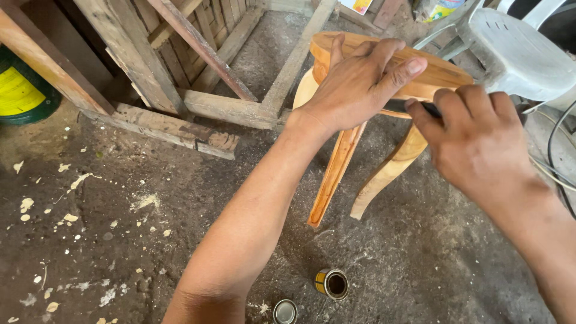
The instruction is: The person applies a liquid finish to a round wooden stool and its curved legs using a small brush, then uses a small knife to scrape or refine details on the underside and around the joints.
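Note:
A small round wooden stool (441, 75) with curved legs stands on the dirt floor at upper centre. My left hand (360, 81) rests flat on its top and rim, fingers spread, steadying it. My right hand (474, 141) is closed around a dark-handled tool (399, 105), probably a brush, pressed against the edge of the seat just under the left hand's fingers. The tool's tip is hidden behind the left hand. One leg looks darker orange than the pale one beside it.
An open small tin can (332, 283) and its round lid (285, 311) lie on the floor near me. A rough timber frame (180, 114) fills the upper left, a green and yellow bucket (21, 90) at far left, a white plastic chair (519, 51) upper right, with cables (555, 159).

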